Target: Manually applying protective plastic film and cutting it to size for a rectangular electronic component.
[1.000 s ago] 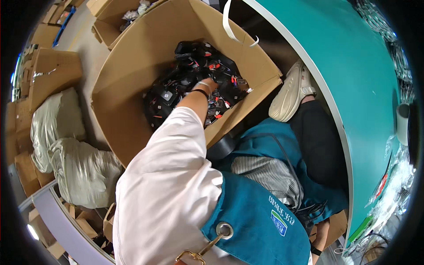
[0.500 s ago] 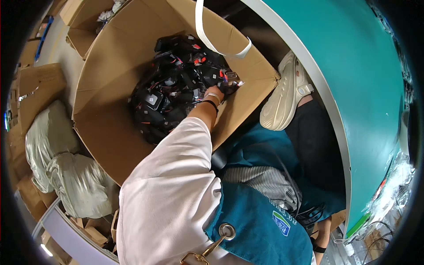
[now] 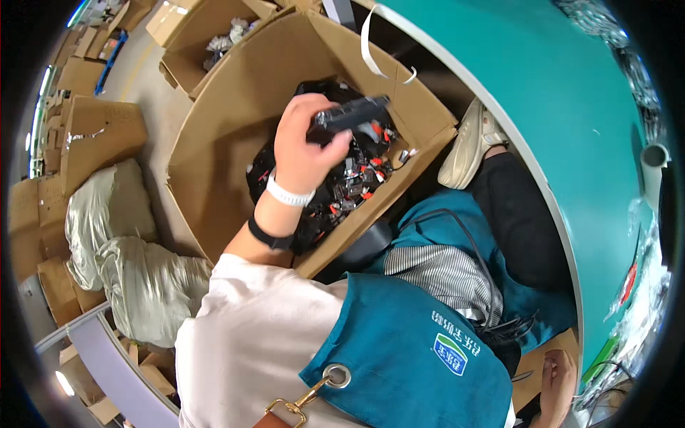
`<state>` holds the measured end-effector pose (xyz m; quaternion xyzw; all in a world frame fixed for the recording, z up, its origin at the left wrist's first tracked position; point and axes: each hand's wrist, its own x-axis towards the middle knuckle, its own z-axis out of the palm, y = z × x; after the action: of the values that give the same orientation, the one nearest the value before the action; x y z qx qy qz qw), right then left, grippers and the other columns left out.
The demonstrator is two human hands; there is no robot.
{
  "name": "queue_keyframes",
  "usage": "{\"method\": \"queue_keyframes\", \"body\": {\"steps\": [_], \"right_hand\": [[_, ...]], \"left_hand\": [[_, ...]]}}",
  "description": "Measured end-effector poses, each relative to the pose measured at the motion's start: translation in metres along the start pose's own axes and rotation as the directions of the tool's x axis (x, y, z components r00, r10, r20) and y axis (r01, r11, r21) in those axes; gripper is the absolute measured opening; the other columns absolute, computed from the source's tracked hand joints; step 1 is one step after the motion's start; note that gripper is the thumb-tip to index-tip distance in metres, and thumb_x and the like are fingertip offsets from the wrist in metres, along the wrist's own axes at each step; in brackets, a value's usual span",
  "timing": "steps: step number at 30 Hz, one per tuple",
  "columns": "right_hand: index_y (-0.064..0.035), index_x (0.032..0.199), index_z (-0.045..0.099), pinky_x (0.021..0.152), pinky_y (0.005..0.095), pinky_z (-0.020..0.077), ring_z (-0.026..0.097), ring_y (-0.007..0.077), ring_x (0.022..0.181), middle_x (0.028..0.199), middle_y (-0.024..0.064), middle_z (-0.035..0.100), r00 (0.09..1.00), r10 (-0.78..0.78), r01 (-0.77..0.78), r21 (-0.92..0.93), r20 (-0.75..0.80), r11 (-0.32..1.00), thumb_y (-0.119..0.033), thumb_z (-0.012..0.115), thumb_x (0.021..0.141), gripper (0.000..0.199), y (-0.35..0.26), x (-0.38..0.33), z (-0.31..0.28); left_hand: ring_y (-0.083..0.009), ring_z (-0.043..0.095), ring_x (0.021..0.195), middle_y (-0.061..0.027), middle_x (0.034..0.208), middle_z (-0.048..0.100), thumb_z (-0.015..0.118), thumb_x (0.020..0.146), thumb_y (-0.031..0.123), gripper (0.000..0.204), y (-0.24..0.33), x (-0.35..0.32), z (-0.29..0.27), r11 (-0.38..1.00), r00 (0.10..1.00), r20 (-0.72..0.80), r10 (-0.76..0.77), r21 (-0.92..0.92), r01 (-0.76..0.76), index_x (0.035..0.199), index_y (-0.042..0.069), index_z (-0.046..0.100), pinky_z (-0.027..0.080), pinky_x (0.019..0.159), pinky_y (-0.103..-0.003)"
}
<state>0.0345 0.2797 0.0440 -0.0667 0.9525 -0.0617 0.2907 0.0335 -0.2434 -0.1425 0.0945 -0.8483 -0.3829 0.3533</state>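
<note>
at centre frame, left arm: the forearm rises from the lower middle toward the upper centre, out of a white sleeve (image 3: 242, 335), bent at the wrist over the open box; a white band (image 3: 289, 194) and a black band (image 3: 270, 234) sit on the wrist.
left hand: the left hand (image 3: 303, 146) is lifted above the box contents, back of the hand to the camera, fingers curled and clenched around a dark oblong part.
held thing: the dark oblong part (image 3: 353, 114) juts out to the right of the fist, roughly level, hanging over the heap just below it; its far end looks blurred.
right hand: the right hand (image 3: 556, 381) shows at the lower right edge of the frame, low by the lap; only part of it is seen, and whether it is clenched or slack cannot be told.
box: a large cardboard box (image 3: 214, 164) fills the upper centre, flaps spread, standing on the floor.
contents: a heap of small black parts with red bits (image 3: 349, 182) lies in the box's right corner.
upper right of frame: a teal counter (image 3: 542, 107) curves along the right side.
left of frame: grey-green sacks (image 3: 121, 250) lie beside the box.
lower centre: a teal apron (image 3: 399, 357) covers the lap.
</note>
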Motion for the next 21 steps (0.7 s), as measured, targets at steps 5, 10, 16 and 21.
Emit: {"method": "queue_keyframes", "body": {"steps": [5, 10, 16, 21], "right_hand": [[0.0043, 0.110, 0.059, 0.089, 0.0381, 0.0476, 0.061, 0.0327, 0.105, 0.108, 0.0201, 0.062, 0.801, -0.415, 0.447, -0.031, -0.431, 0.894, -0.019, 0.065, 0.084, 0.035, -0.048, -0.024, -0.026], [-0.0008, 0.132, 0.052, 0.084, 0.0371, 0.0522, 0.060, 0.0303, 0.110, 0.125, 0.0168, 0.059, 0.518, -0.688, 0.831, 0.110, -0.509, 0.545, -0.016, 0.088, 0.062, 0.080, -0.127, 0.030, -0.029], [-0.0004, 0.104, 0.065, 0.071, 0.0356, 0.0530, 0.066, 0.0296, 0.078, 0.088, 0.0127, 0.067, 0.442, -0.401, 0.684, 0.012, -0.802, 0.730, -0.018, 0.087, 0.065, 0.048, -0.097, 0.046, 0.009], [0.0009, 0.098, 0.065, 0.065, 0.0343, 0.0519, 0.066, 0.0295, 0.073, 0.083, 0.0128, 0.067, 0.406, -0.177, 0.640, 0.140, -0.897, 0.755, -0.025, 0.088, 0.066, 0.047, -0.086, 0.066, 0.026]], "left_hand": [[-0.0274, 0.062, 0.087, -0.0127, 0.099, 0.063, 0.081, 0.067, 0.015, 0.040, 0.115, 0.022, -0.005, 0.803, 0.849, 0.212, 0.484, -0.493, -0.334, 0.103, 0.004, 0.066, 0.050, 0.079, -0.038], [-0.0283, 0.059, 0.082, -0.0121, 0.096, 0.063, 0.082, 0.069, 0.020, 0.043, 0.200, 0.038, 0.019, 0.623, 0.600, 0.333, 0.728, -0.686, -0.376, 0.105, 0.003, 0.067, 0.048, 0.076, -0.038], [-0.0297, 0.058, 0.105, -0.0152, 0.116, 0.058, 0.077, 0.072, 0.024, 0.062, 0.211, 0.029, 0.084, 0.756, 0.759, 0.292, 0.582, -0.537, -0.373, 0.124, 0.000, 0.053, 0.045, 0.095, -0.038], [-0.0408, 0.039, 0.123, -0.0240, 0.131, 0.041, 0.085, 0.067, 0.036, 0.087, 0.208, -0.024, 0.114, 0.821, 0.806, 0.215, 0.551, -0.313, -0.478, 0.133, -0.003, 0.044, 0.035, 0.106, -0.051]]}}
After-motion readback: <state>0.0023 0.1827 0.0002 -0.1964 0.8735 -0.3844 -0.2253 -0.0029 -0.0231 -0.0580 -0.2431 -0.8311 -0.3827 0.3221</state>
